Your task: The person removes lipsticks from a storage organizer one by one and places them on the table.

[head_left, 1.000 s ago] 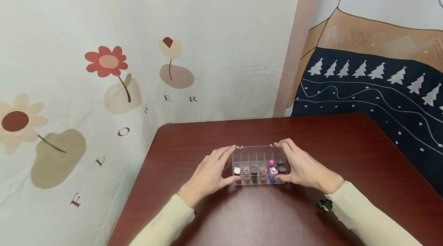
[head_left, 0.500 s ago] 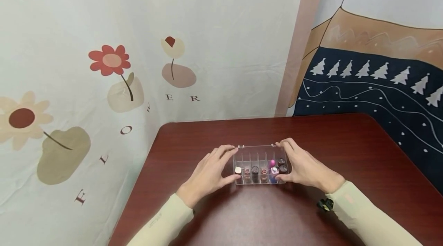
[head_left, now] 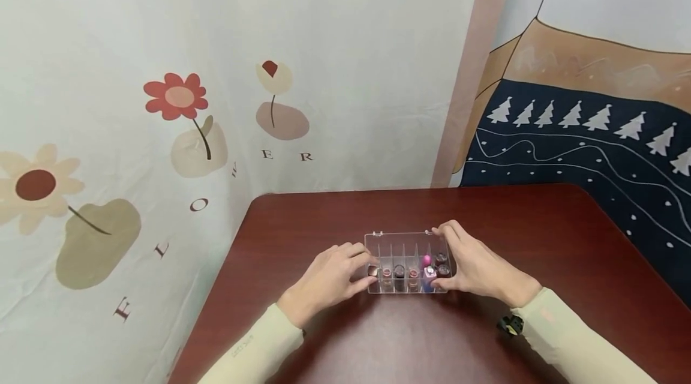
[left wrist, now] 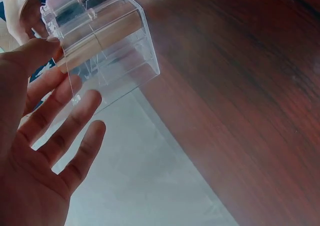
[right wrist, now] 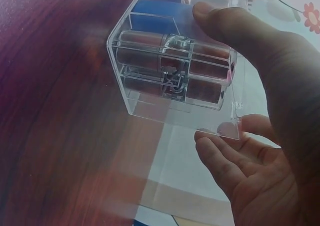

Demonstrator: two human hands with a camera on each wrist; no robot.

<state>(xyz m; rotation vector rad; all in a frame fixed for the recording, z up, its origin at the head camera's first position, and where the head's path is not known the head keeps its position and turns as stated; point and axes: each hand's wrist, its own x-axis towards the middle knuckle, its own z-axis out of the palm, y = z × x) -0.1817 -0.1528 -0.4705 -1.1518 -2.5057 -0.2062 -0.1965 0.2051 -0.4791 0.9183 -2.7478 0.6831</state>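
Observation:
A clear plastic organizer box [head_left: 396, 248] with upright dividers stands on the table between both hands. Lipstick tubes and similar cosmetics fill several of its slots. Thumb and index finger of my left hand [head_left: 330, 274] pinch the top of the leftmost tube, a tan lipstick [left wrist: 102, 40] that stands in its slot; the other fingers spread loosely. My right hand [head_left: 480, 264] grips the box's right end, thumb at the front and fingers behind. Near that thumb are a blue tube [right wrist: 152, 15] and a pink round cap [head_left: 427, 260]. Dark-capped clear tubes [right wrist: 145, 50] fill the right end slot.
The reddish-brown wooden table [head_left: 302, 222] extends around the box on all sides. Behind it hangs a pale cloth [head_left: 351, 72] printed with flowers, and at the right a dark cloth [head_left: 567, 150] with white trees. A dark wrist device [head_left: 510, 325] sits at the right sleeve.
My left hand has left the box's back left corner, its index finger coming down and forward to the leftmost lipstick. The right hand keeps its grip. The head view has shifted slightly.

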